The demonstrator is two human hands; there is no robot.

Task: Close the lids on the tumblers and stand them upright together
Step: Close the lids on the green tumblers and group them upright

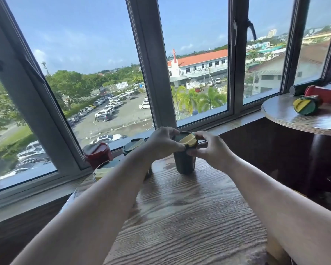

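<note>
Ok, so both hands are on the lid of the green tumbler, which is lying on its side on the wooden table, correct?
Not quite. The head view shows the green tumbler standing upright on the wooden table, not lying on its side. The left hand and right hand are both on its lid.

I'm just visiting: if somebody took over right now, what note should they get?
Left hand and right hand both grip the lid of the dark green tumbler, upright on the wooden table; its yellow flap looks not fully shut.
Done, it seems: red tumbler, green tumbler and a half-hidden tumbler stand by the window.
Left: shut this flap, then fetch the sideways green tumbler, sideways red tumbler and sideways dark tumbler from the round side table.
</note>
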